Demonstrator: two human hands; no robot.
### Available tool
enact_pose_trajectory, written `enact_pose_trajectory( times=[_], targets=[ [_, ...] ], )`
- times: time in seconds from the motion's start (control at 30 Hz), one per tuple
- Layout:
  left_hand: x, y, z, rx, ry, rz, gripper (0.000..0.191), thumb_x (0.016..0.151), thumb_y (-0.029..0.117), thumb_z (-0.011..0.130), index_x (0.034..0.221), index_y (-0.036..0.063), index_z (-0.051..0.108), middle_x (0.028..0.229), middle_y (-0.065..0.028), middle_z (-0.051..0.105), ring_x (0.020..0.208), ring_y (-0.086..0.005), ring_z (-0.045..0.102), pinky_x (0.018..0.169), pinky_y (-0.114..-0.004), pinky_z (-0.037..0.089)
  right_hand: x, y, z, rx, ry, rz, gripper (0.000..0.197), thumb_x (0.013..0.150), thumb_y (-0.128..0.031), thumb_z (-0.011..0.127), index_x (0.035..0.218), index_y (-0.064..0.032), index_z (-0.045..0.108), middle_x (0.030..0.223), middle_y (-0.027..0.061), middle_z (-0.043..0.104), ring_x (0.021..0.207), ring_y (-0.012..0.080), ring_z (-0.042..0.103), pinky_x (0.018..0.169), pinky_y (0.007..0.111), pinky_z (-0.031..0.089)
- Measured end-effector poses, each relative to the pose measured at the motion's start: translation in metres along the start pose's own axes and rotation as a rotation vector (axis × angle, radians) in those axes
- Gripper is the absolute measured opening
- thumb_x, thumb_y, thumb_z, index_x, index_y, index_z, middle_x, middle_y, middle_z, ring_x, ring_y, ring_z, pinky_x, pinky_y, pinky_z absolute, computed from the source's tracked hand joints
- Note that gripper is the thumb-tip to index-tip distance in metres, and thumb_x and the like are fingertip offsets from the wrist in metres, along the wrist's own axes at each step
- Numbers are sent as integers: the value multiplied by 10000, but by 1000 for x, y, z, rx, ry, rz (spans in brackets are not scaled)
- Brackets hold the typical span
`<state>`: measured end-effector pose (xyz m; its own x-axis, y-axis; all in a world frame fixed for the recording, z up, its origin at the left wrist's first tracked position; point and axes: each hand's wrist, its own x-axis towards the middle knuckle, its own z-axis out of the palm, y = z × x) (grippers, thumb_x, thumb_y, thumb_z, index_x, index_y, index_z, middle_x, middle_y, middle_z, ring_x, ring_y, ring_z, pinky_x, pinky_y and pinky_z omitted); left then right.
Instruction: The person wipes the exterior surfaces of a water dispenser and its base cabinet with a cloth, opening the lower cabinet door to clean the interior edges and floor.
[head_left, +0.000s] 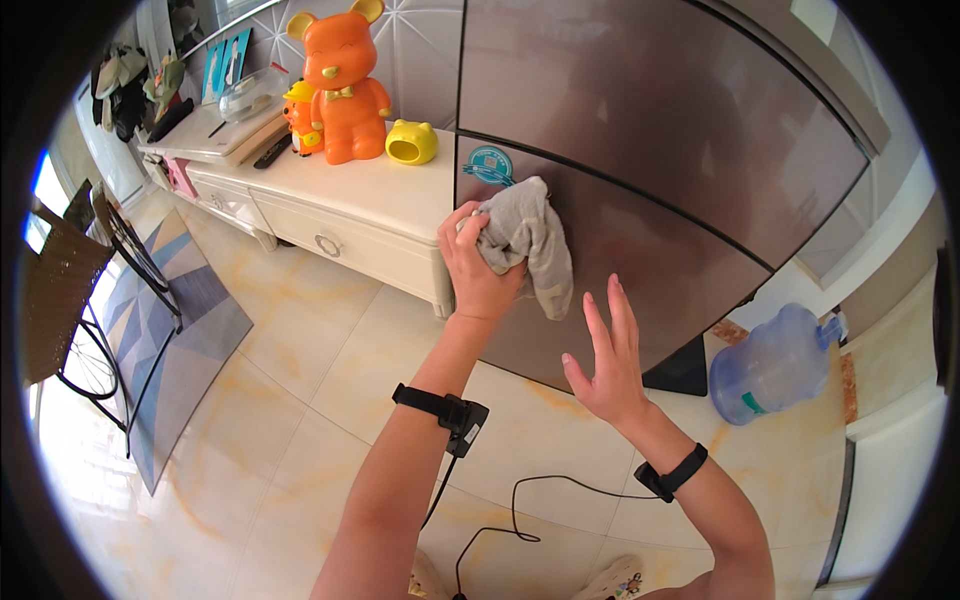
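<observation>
My left hand (480, 262) is closed around a crumpled grey cloth (529, 240), held at the lower door of a brown, glossy refrigerator (645, 247). Part of the cloth hangs down to the right of my fingers. Just above it, a round teal sticker (491, 163) is on the door. My right hand (611, 360) is raised in front of the door's lower part, fingers apart and holding nothing. Whether its fingertips touch the door I cannot tell. Both forearms wear black straps with small devices, and a thin black cable runs from them.
Left of the refrigerator stands a low cream cabinet (352, 251) bearing an orange bear figure (346, 90), a smaller figure (303, 120), a yellow cat-shaped container (412, 142) and a remote (273, 151). A blue water jug (772, 367) lies at right. A woven chair (64, 292) stands by a patterned rug (187, 300).
</observation>
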<state>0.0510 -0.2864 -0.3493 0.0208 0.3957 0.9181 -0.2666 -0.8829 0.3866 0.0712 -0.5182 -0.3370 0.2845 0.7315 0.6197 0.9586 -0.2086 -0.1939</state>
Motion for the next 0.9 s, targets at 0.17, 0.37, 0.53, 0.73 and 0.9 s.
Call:
enact_pose_trajectory(
  times=[0.17, 0.37, 0.53, 0.73, 0.9],
  targets=[
    [-14, -15, -20, 111, -91, 11, 730, 602, 5, 771, 1238, 101, 428, 1283, -183, 513, 1173, -396, 469, 1012, -512, 346, -3, -5, -1, -71, -61, 16, 829, 787, -142, 704, 1521, -73, 326, 1598, 274, 155, 1455, 459, 211, 1153, 550, 244],
    [18, 18, -15, 102, -107, -89, 661, 663, -64, 695, 1259, 56, 435, 1249, -192, 492, 1187, -389, 442, 1059, -466, 326, -11, 19, -14, -253, -94, 36, 859, 776, -171, 731, 1529, -103, 321, 1608, 260, 141, 1471, 457, 173, 1171, 575, 214],
    [57, 21, -11, 27, -36, -146, 642, 710, -58, 676, 1293, 40, 425, 1291, -182, 457, 1191, -365, 446, 1082, -443, 318, -14, 33, -10, -397, -183, 19, 874, 772, -199, 738, 1537, -137, 319, 1619, 223, 156, 1479, 424, 178, 1180, 559, 207],
    [60, 27, -1, -204, 139, -420, 662, 830, 51, 703, 1364, 21, 312, 1319, -153, 398, 1229, -274, 409, 1089, -396, 309, -14, 39, -7, -467, -231, 25, 862, 797, -236, 723, 1548, -175, 305, 1632, 176, 164, 1488, 398, 175, 1187, 538, 204],
    [7, -26, -16, -80, 86, -351, 713, 805, 65, 724, 1379, 17, 304, 1315, -169, 406, 1227, -297, 415, 1088, -405, 307, -16, 44, -2, -477, -231, 38, 864, 818, -268, 719, 1560, -199, 282, 1639, 161, 147, 1495, 382, 161, 1187, 538, 206]
  ],
)
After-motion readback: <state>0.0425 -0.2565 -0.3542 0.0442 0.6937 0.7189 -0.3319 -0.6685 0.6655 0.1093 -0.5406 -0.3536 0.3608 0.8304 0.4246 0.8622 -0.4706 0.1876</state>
